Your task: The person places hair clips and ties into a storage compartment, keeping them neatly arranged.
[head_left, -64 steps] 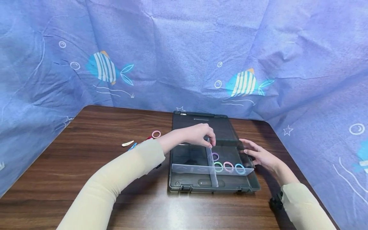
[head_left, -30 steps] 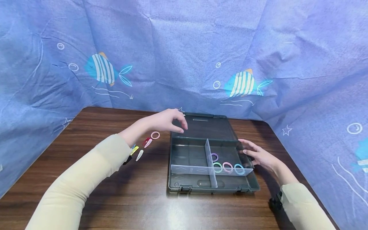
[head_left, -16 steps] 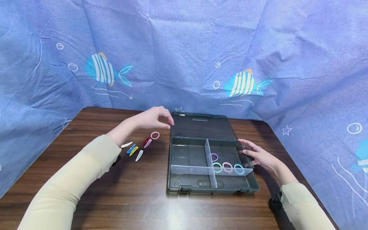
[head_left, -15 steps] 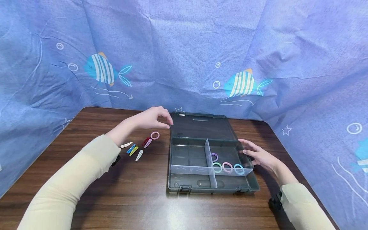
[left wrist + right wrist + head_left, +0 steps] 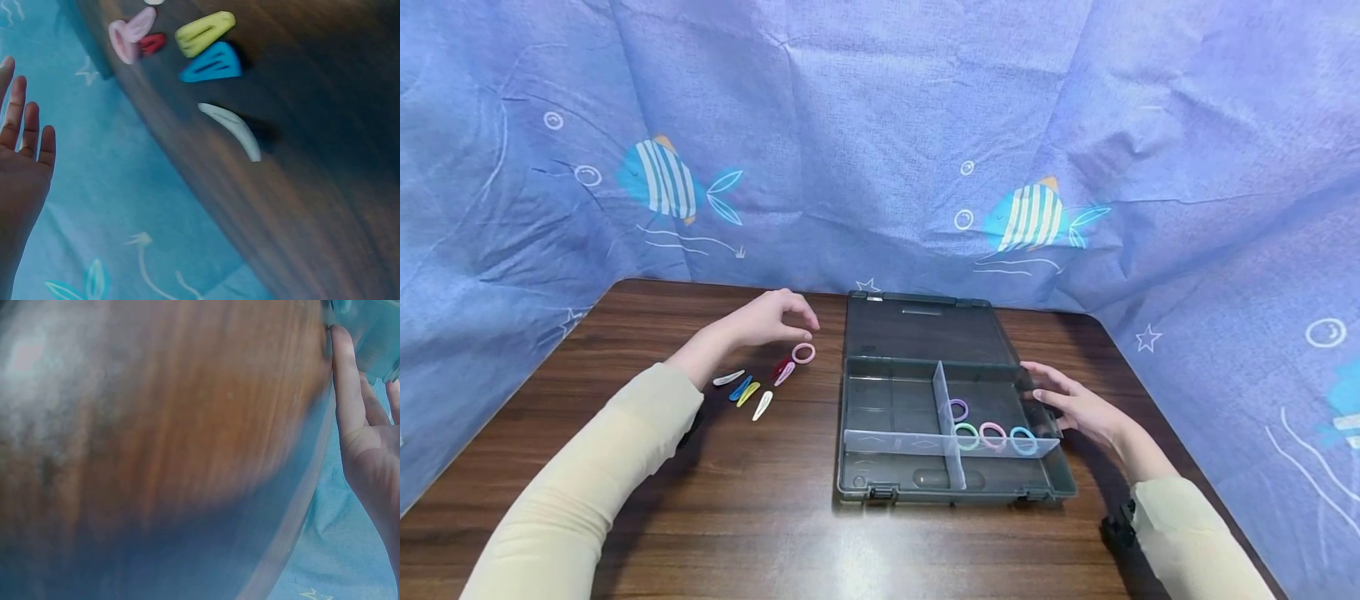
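Observation:
In the head view my left hand (image 5: 767, 318) hovers over the table's left part, fingers loosely bent and holding nothing. Its fingertips are just above a pink hair tie (image 5: 803, 362). Close by lie snap hair clips: red (image 5: 780, 367), pink (image 5: 786, 373), yellow (image 5: 748, 394), blue (image 5: 741, 388) and two whitish ones, one a white clip (image 5: 763, 406). My right hand (image 5: 1075, 408) rests its fingers against the right side of a dark see-through divided box (image 5: 958, 496). Purple (image 5: 967, 409), green, pink and blue hair ties (image 5: 1023, 429) sit in its back right compartment.
The box's lid (image 5: 925, 333) lies folded back toward the rear. Clear dividers (image 5: 895, 443) split the box into compartments. The wooden table (image 5: 760, 533) ends at a blue fish-print cloth (image 5: 865, 167) hanging behind it.
My left hand has moved left from over the box's divider to above the pink hair tie, uncovering the hair clips. The right hand has stayed at the box's side.

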Demonstrator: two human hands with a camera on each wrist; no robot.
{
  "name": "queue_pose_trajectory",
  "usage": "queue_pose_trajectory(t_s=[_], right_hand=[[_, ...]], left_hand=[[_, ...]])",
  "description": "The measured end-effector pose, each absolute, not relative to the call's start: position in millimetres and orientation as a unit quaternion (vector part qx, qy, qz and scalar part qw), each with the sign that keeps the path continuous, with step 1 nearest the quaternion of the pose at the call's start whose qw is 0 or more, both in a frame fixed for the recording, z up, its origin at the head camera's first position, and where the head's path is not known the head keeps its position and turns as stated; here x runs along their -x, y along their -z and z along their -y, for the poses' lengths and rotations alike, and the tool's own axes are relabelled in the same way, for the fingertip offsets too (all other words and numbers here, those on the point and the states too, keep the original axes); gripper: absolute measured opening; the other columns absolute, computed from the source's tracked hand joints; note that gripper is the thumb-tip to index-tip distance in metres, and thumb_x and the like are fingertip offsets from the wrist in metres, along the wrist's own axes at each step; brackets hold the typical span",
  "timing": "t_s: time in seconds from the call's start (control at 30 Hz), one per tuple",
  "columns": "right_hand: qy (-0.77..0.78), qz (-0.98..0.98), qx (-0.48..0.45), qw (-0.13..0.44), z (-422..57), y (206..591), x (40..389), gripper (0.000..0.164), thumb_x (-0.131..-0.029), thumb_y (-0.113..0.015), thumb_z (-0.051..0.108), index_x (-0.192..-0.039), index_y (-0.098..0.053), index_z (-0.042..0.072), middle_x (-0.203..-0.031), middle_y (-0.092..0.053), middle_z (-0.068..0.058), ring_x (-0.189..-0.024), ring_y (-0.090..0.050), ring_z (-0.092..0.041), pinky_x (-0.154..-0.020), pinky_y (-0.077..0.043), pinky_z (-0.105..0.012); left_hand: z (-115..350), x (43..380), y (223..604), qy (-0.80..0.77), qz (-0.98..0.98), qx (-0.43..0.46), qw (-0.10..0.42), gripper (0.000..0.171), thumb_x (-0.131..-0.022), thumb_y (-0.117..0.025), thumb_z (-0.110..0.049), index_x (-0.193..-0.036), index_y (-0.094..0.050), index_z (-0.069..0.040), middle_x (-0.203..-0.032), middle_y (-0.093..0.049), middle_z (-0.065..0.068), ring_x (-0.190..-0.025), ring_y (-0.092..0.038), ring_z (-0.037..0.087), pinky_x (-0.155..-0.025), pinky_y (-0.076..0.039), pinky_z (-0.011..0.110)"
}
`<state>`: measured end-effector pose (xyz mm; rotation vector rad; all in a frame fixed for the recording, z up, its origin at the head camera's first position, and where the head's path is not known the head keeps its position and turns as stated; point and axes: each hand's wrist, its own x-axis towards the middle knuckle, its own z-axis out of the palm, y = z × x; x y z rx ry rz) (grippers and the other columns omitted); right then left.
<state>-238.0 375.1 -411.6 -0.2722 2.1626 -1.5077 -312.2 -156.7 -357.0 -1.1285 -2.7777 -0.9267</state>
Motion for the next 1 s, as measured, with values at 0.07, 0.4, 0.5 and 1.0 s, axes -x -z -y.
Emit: queue_pose_trajectory(t_s=[0.07,0.4,0.5,1.0], right_hand=[[0.55,-0.793,0.099,0.242,-375,411,238,0.055,-0.102,-0.041,0.021,-0.151,-0.016,0.02,-0.155,-0.011,-0.013,-0.128,-0.039,-0.022,-0.082,-0.05,-0.051],[0.552,-0.793,0.096,0.24,-374,411,239,0.055,-0.102,-0.042,0.021,-0.151,-0.016,0.02,-0.155,-0.011,-0.013,-0.122,-0.044,-0.011,-0.082,-0.051,-0.051],[0.553,-0.792,0.1,0.241,-374,411,238,0.056,-0.101,-0.042,0.021,-0.151,-0.016,0.02,-0.155,-0.011,-0.015,-0.117,-0.046,-0.004,-0.082,-0.051,-0.051],[0.56,-0.786,0.1,0.242,-375,413,238,0.058,-0.101,-0.044,0.022,-0.151,-0.015,0.02,-0.155,-0.012,-0.015,-0.114,-0.048,0.001,-0.082,-0.051,-0.052]], left_hand=[[160,315,363,0.294,0.887,0.356,0.007,0.013,-0.081,-0.073,-0.013,-0.094,-0.072,-0.014,-0.097,-0.068,-0.001,-0.102,-0.054,0.022,-0.094,-0.037,0.042],[168,331,388,0.287,0.894,0.343,0.017,0.014,-0.079,-0.075,-0.012,-0.092,-0.072,-0.006,-0.091,-0.07,0.002,-0.095,-0.061,0.024,-0.089,-0.043,0.044],[168,335,395,0.289,0.896,0.336,0.002,0.012,-0.079,-0.075,-0.011,-0.09,-0.072,-0.007,-0.09,-0.069,0.001,-0.093,-0.062,0.023,-0.086,-0.046,0.043],[166,342,405,0.266,0.914,0.301,-0.054,0.011,-0.079,-0.076,-0.011,-0.089,-0.072,-0.01,-0.086,-0.067,0.001,-0.082,-0.059,0.016,-0.078,-0.047,0.034]])
